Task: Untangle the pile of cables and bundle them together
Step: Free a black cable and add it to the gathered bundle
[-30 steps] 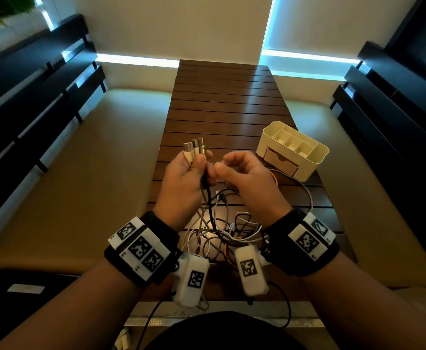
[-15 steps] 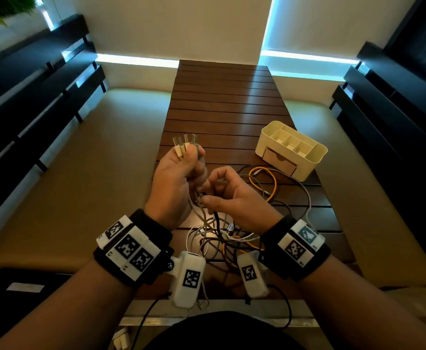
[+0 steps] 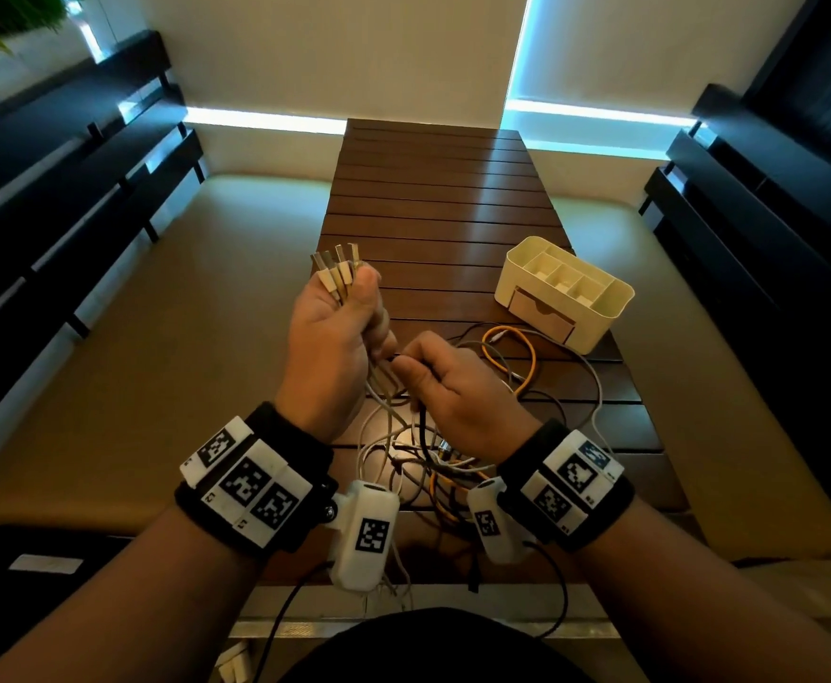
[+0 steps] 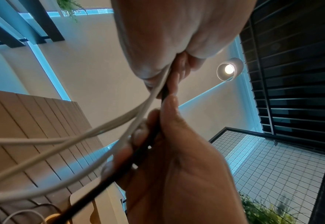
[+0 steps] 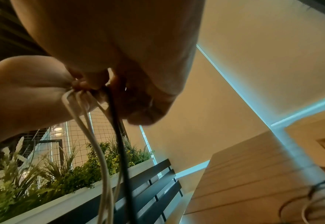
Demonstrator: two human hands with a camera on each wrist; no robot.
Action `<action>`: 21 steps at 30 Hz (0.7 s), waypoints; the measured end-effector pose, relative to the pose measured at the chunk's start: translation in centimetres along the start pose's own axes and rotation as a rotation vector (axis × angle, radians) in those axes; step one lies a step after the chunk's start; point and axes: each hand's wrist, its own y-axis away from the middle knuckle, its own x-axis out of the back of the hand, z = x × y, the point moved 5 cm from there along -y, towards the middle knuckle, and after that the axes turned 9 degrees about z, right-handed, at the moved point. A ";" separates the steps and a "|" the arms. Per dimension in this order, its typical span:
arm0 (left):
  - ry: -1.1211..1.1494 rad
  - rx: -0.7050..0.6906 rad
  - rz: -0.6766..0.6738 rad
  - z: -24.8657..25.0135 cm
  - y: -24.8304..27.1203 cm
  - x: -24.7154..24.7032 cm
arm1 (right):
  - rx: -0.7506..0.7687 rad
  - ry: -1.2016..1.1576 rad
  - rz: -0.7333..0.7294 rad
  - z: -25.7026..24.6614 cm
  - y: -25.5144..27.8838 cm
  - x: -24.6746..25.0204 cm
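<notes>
The left hand (image 3: 327, 347) is gripping a fan of pale plastic connector plugs (image 3: 337, 273) upright above the dark slatted wooden table (image 3: 433, 189). The right hand (image 3: 448, 386) is pinching a thin black cable (image 4: 108, 180) just below it. The loose tangle of white, black and orange cables (image 3: 452, 460) is lying underneath; pulling too hard could be cinching a knot, or yanking plugs free.

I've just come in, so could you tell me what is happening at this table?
A person is sorting a tangle of cables on the slatted table. The left hand grips several plug ends upright in a bunch. The right hand pinches a black cable just below. An orange cable lies loose beside the organizer box.
</notes>
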 end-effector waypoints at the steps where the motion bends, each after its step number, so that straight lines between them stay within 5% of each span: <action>1: 0.001 0.005 0.018 0.0 0.0 0.1 | -0.070 -0.044 -0.089 0.2 0.1 -0.2; 5: 0.068 0.068 0.182 1.0 -1.0 2.1 | -0.213 -0.162 -0.272 2.0 0.6 -0.4; 9: 0.035 0.059 0.262 2.2 -2.7 4.7 | -0.310 -0.207 -0.229 4.6 1.6 -0.2; 14: -0.345 0.058 0.046 0.0 -1.6 4.1 | -0.225 -0.100 0.090 3.5 0.1 2.8; 21: -0.451 0.064 -0.145 -2.5 -0.1 1.5 | -0.022 -0.062 0.154 -0.1 -1.7 4.4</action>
